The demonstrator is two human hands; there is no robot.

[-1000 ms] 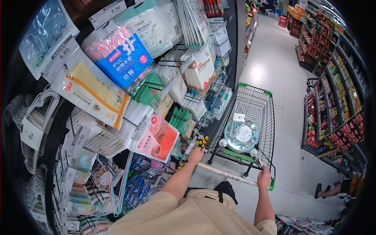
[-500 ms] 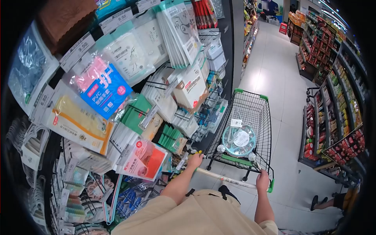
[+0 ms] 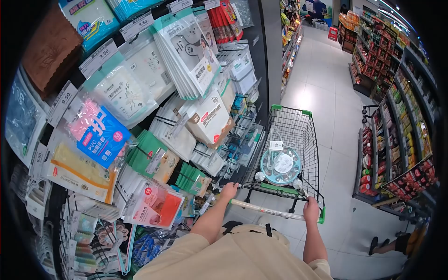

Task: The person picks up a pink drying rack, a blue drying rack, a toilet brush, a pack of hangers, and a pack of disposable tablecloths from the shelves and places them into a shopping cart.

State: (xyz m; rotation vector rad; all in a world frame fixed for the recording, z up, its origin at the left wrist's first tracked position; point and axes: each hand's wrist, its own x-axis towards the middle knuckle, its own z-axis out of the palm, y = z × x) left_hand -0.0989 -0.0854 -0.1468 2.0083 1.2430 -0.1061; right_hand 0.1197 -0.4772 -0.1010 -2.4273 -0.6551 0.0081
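Note:
A black wire shopping cart with green corner pieces stands in front of me. My left hand is closed round the left end of its pale handle bar, close beside the hanging goods. At the bar's right end, next to a green end cap, my right hand has its fingers wrapped round it too. Inside the basket lies a round light-blue item with a white centre label and a white tag at its top.
Packets hang densely on the left rack, among them PVC gloves and a boxed item. Grocery shelves line the right side of the tiled aisle. A person's foot shows at lower right. Far ahead stands a red box.
The packets on the left rack have shifted left and mostly downward in view, and the cart appears slightly further left. Both hands keep their hold on the handle.

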